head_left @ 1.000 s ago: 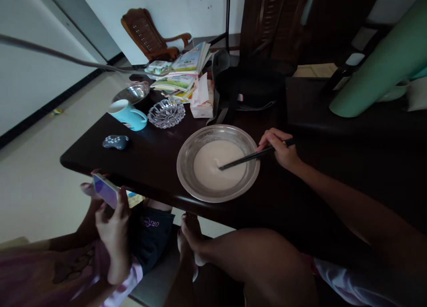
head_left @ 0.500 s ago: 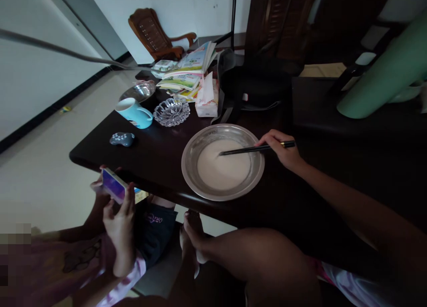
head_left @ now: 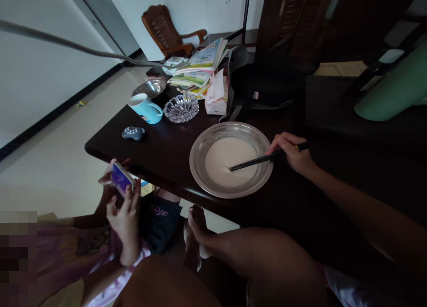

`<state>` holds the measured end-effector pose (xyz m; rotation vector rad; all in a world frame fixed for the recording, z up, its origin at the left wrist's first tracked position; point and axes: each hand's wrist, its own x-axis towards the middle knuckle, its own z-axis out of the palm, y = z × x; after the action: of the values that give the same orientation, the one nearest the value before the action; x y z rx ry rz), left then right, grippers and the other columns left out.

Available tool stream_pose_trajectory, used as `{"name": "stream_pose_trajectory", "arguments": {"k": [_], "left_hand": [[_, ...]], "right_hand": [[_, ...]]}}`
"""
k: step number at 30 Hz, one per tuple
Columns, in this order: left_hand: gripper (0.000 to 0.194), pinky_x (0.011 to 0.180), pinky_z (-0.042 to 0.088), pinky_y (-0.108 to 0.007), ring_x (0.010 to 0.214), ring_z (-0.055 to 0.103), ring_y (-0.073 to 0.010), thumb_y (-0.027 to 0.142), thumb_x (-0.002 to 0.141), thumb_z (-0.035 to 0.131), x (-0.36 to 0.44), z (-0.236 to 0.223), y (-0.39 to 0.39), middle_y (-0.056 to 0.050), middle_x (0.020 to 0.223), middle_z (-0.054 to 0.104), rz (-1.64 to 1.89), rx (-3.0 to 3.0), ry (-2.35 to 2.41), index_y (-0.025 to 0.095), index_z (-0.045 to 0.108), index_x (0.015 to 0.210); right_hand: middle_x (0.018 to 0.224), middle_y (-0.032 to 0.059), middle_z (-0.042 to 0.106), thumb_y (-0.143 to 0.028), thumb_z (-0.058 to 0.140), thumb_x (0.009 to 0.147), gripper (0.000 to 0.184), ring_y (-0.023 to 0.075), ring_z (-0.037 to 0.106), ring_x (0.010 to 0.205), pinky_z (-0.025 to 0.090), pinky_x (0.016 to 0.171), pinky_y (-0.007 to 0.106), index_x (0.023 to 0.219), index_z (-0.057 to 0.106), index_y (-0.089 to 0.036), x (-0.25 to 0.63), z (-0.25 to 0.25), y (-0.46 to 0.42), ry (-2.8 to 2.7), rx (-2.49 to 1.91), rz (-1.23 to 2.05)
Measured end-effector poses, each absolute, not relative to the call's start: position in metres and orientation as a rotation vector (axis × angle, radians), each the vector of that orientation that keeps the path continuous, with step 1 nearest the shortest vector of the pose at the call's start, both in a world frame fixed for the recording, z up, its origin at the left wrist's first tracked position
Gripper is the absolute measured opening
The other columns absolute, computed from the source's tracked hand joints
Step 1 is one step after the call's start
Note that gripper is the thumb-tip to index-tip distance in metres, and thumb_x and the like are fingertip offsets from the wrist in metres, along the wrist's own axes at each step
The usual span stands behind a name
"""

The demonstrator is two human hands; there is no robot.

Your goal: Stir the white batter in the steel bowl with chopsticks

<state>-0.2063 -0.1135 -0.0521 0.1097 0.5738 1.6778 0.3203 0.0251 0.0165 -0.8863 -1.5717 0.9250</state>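
One dark table (head_left: 160,160), across the middle. Black bag (head_left: 273,86) at its far side. Wide metal bowl (head_left: 197,158) on the table, near the front edge; pale liquid (head_left: 225,153) inside. Stack of books (head_left: 200,62) behind, tissue pack (head_left: 216,98) just in front of it. Glass dish (head_left: 181,108) beside blue mug (head_left: 147,109). Right hand (head_left: 292,151) at bowl's right rim, fingers curled round the upper part of black chopsticks (head_left: 256,162), tips in liquid. Left hand out of view, fingers can't tell. Phone (head_left: 122,179) in another person's hands, lower left. Gray controller (head_left: 133,133) near mug.
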Motion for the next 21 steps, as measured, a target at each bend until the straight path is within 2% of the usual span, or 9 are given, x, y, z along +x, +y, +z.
{"name": "stream_pose_trajectory", "arguments": {"k": [5,9,11,14,19,21], "left_hand": [[0.065,0.088,0.049,-0.010,0.120,0.063,-0.0092,0.053,0.089,0.050,-0.199,-0.048,-0.110,-0.003,0.130,0.069,1.729,0.290,0.838,0.027,0.036,0.147],[0.056,0.091,0.044,-0.005,0.138,0.045,-0.0043,0.061,0.088,0.047,-0.185,-0.039,-0.109,0.000,0.124,0.071,1.763,0.360,1.179,0.029,0.052,0.134],[0.056,0.098,0.039,-0.005,0.143,0.038,-0.0052,0.066,0.086,0.047,-0.179,-0.034,-0.109,0.001,0.125,0.070,1.747,0.393,1.315,0.030,0.059,0.126],[0.059,0.111,0.029,-0.008,0.145,0.037,-0.0099,0.069,0.084,0.046,-0.173,-0.031,-0.110,-0.001,0.130,0.068,1.720,0.474,1.410,0.028,0.061,0.123],[0.057,0.120,0.019,-0.014,0.147,0.034,-0.0117,0.068,0.084,0.044,-0.168,-0.028,-0.110,-0.001,0.131,0.068,1.688,0.526,1.485,0.028,0.061,0.121],[0.051,0.123,0.015,-0.018,0.148,0.033,-0.0122,0.065,0.086,0.041,-0.164,-0.024,-0.111,0.003,0.132,0.067,1.655,0.572,1.499,0.031,0.062,0.117]], "right_hand": [[0.071,0.0024,0.071,-0.048,0.057,0.095,0.035,0.0194,0.068,0.072,0.053,0.068,0.036,0.072,0.074,-0.027,0.320,0.018,0.026,-1.590,-0.952,0.784],[0.063,0.0012,0.068,-0.050,0.055,0.095,0.037,0.0175,0.064,0.058,0.051,0.057,0.034,0.072,0.071,-0.027,0.318,0.017,0.026,-1.504,-0.878,0.922],[0.064,0.0014,0.068,-0.050,0.055,0.095,0.037,0.0174,0.064,0.059,0.051,0.057,0.034,0.073,0.072,-0.026,0.318,0.016,0.025,-1.545,-0.865,0.967],[0.070,0.0025,0.071,-0.047,0.058,0.094,0.035,0.0181,0.068,0.069,0.053,0.066,0.034,0.072,0.074,-0.025,0.320,0.017,0.026,-1.575,-0.929,0.846],[0.064,0.0008,0.069,-0.051,0.056,0.094,0.037,0.0163,0.065,0.058,0.052,0.057,0.032,0.074,0.072,-0.025,0.319,0.018,0.027,-1.490,-0.867,0.967],[0.068,0.0017,0.072,-0.052,0.058,0.093,0.037,0.0172,0.067,0.064,0.053,0.062,0.032,0.074,0.073,-0.024,0.318,0.019,0.027,-1.585,-0.877,0.965]]}}
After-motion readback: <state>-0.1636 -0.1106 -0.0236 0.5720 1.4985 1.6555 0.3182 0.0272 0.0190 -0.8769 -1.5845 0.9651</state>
